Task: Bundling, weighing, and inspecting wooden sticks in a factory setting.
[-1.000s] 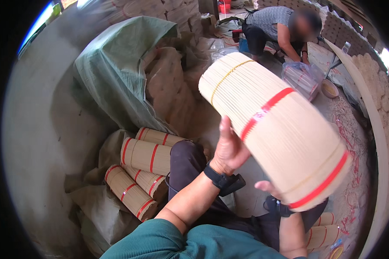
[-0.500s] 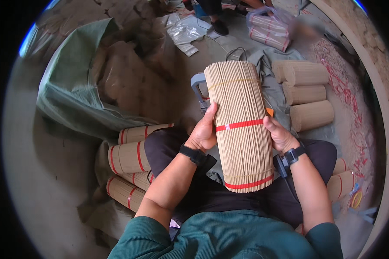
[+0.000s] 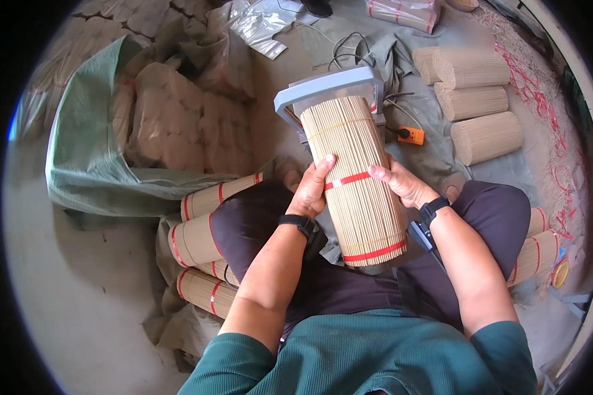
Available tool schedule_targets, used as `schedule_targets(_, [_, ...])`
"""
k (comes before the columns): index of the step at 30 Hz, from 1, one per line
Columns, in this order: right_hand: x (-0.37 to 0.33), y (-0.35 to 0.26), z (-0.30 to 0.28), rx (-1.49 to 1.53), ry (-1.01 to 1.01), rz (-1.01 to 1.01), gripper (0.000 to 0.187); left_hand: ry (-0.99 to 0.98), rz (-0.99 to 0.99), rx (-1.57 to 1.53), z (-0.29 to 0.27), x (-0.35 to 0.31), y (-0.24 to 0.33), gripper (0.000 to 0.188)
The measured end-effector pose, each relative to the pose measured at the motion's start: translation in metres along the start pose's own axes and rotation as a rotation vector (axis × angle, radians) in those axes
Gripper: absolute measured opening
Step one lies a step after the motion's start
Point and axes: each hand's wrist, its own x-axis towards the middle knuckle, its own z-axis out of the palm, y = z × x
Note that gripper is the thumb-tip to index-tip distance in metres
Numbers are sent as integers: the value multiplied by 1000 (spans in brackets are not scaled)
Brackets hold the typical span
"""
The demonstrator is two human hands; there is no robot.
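Between my two hands is a thick bundle of thin wooden sticks (image 3: 359, 217), tilted a little, its far end leaning left. Red tape bands ring its middle and near end, and thin yellowish bands sit close to both ends. My left hand (image 3: 313, 187) grips its left side, thumb on top near the middle red tape. On the opposite side my right hand (image 3: 405, 183) is closed around it, thumb by the same tape. The fingers underneath are hidden. Just beyond the bundle's far end stands a device with a blue-grey frame (image 3: 329, 84); the bundle covers part of it.
Several taped stick bundles (image 3: 194, 238) lie by my left knee, others (image 3: 536, 255) by my right. Untaped bundles (image 3: 486, 137) rest on a grey cloth at right. An orange power socket (image 3: 411, 135) lies ahead. A large green sack (image 3: 85, 151) holds wrapped bundles at left.
The bundle, held in both hands, looks smaller and has moved slightly left. More of the blue-grey frame and the orange socket shows. The whole view has shifted as well.
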Motion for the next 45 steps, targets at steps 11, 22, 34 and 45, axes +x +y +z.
schedule_targets(11, [64,24,-33,18,56,93,96,194,-15,-56,-34,58,-3,72])
schedule_targets(22, [81,46,-48,54,175,135,100,228,-43,-108,-57,88,-20,63])
schedule_targets(34, [73,48,-43,87,212,155,92,206,-43,13,-42,79,-12,74])
schedule_targets(45, [72,47,-43,54,183,155,83,214,-12,40,-38,78,-14,75])
